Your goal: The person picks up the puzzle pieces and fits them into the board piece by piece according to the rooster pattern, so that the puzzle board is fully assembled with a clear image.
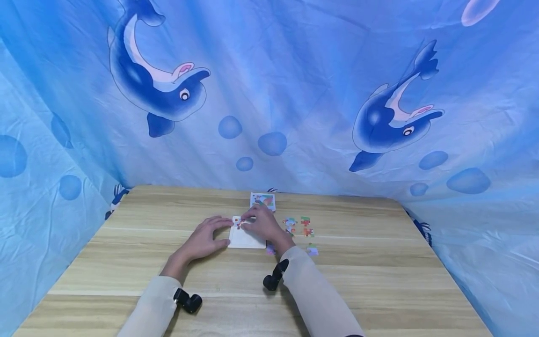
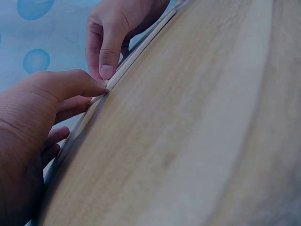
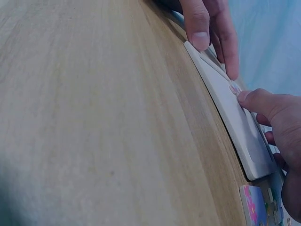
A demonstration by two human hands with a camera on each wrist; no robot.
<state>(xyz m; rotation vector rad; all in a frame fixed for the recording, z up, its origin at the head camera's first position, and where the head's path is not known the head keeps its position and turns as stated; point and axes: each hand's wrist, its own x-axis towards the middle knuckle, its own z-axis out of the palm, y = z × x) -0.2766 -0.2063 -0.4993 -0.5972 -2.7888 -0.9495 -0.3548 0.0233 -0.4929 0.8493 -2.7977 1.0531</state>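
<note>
A white puzzle board (image 1: pixel 248 240) lies flat on the table, with colourful jigsaw pieces (image 1: pixel 237 222) in its far left corner. My left hand (image 1: pixel 203 239) rests along the board's left side, thumb at the near corner and fingers stretched toward the far one. Over the board's far part, my right hand (image 1: pixel 264 224) pinches a small jigsaw piece (image 3: pixel 235 88) low against the surface, thumb bent onto it. In the right wrist view, the left index fingertip comes down right by that piece. The right fingers partly cover the piece.
Several loose jigsaw pieces (image 1: pixel 309 232) lie right of the board, some partly behind the right wrist. A pink and purple piece (image 3: pixel 252 203) sits near the board's corner. Beyond the board is a picture card (image 1: pixel 271 198). A dolphin-printed curtain (image 1: pixel 311 159) hangs behind the wooden table (image 1: pixel 358 281).
</note>
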